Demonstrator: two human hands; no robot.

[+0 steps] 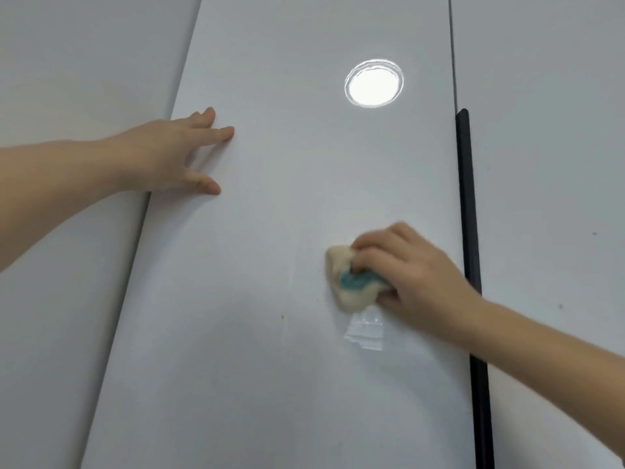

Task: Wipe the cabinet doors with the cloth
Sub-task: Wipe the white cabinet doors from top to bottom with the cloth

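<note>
A glossy white cabinet door (270, 299) fills the middle of the view. My right hand (412, 269) grips a bunched cream cloth (345, 286) with a teal patch and presses it against the door's lower right part. My left hand (169, 154) rests flat on the door's left edge, fingers straight and spread, thumb low. A small patch of streaks (365, 333) shines just below the cloth.
A long black vertical handle (468, 231) runs along the door's right edge. A second white door (548, 198) lies right of it, with a few dark specks. Another white panel (67, 79) sits to the left. A round lamp reflection (373, 83) glares high on the door.
</note>
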